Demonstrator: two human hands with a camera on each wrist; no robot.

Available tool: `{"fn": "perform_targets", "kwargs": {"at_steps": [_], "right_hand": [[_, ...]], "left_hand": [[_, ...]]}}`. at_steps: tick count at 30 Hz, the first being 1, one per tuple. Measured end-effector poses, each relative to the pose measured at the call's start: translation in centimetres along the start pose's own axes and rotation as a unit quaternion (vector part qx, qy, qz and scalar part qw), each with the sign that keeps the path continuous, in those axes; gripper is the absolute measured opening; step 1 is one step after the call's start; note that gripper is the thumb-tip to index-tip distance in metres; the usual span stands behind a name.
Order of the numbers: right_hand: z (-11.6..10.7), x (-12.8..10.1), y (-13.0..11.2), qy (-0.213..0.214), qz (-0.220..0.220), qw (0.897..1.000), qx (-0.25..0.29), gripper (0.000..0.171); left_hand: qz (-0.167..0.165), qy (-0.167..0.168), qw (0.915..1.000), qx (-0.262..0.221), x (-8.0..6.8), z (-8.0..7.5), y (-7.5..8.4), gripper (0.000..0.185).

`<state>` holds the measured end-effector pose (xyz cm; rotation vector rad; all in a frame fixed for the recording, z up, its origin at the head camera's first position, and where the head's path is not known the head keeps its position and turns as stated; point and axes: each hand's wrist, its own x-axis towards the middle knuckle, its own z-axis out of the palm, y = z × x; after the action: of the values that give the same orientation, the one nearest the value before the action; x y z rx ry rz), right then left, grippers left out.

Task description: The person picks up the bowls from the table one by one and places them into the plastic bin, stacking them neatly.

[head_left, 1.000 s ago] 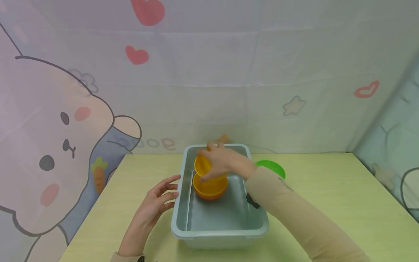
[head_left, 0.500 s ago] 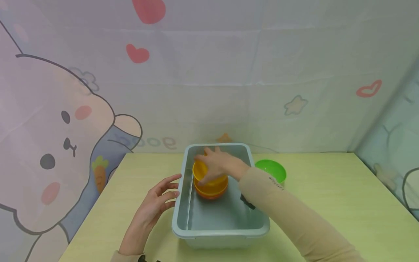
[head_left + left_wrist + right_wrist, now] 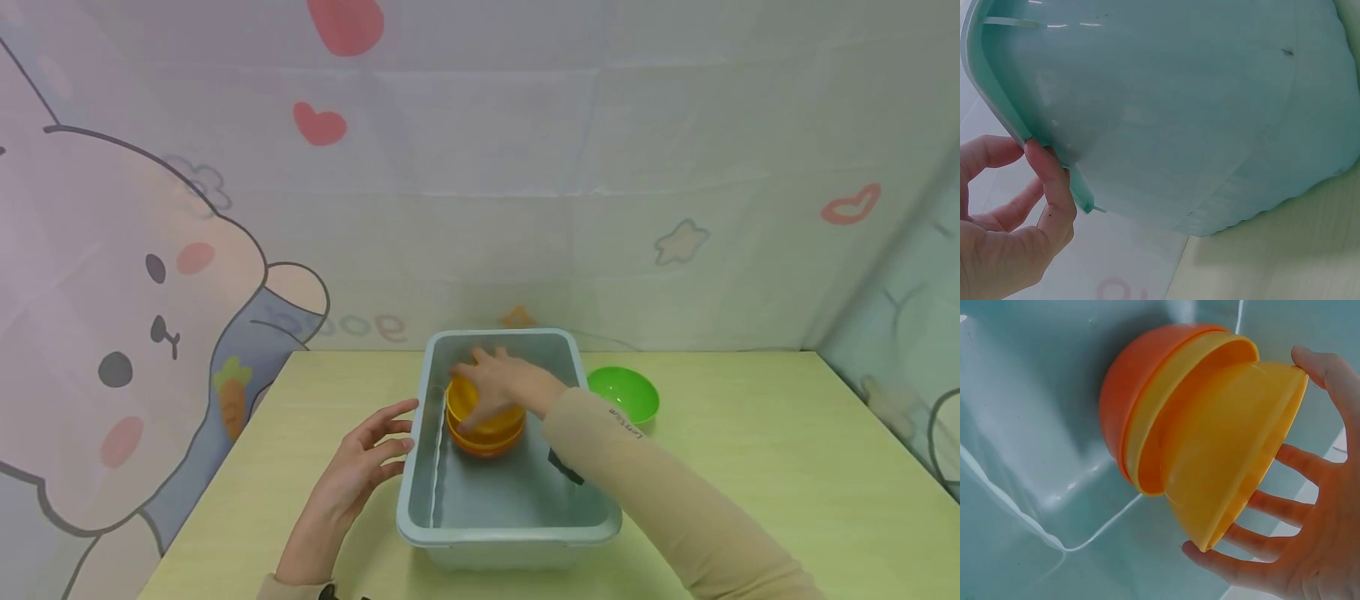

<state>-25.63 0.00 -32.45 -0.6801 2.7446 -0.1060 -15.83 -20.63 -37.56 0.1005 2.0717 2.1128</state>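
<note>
Under the right hand [image 3: 504, 385], the yellow bowl [image 3: 487, 414] is half-hidden.

Glossy plastic yellow bowl [image 3: 1229, 456]; smooth, seemingly plastic tub [image 3: 420, 517]; matt wood-look table [image 3: 787, 467].

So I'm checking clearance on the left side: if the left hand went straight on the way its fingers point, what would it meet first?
Probably the grey tub's left wall: the left hand points at it, fingertips at its rim.

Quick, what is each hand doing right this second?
Left hand: open, fingers touching the rim of the grey tub.
Right hand: holding the top yellow bowl, set tilted into the stacked bowls in the tub.
</note>
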Motion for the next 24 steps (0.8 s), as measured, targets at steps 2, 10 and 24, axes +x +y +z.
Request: {"fn": "perform_targets", "kwargs": {"at_steps": [2,10,24], "right_hand": [[0.18,0.19,0.09,-0.001,0.001,1.0,0.001,0.086],[0.62,0.66,0.25,-0.005,0.002,1.0,0.002,0.086],[0.88,0.98,0.42,-0.018,0.004,1.0,0.007,0.085]], "left_hand": [[0.0,0.002,1.0,0.0,0.06,0.04,0.0,0.053],[0.001,0.003,1.0,0.002,0.3,0.11,-0.09,0.052],[-0.001,0.008,1.0,0.005,0.52,0.29,-0.05,0.053]]}}
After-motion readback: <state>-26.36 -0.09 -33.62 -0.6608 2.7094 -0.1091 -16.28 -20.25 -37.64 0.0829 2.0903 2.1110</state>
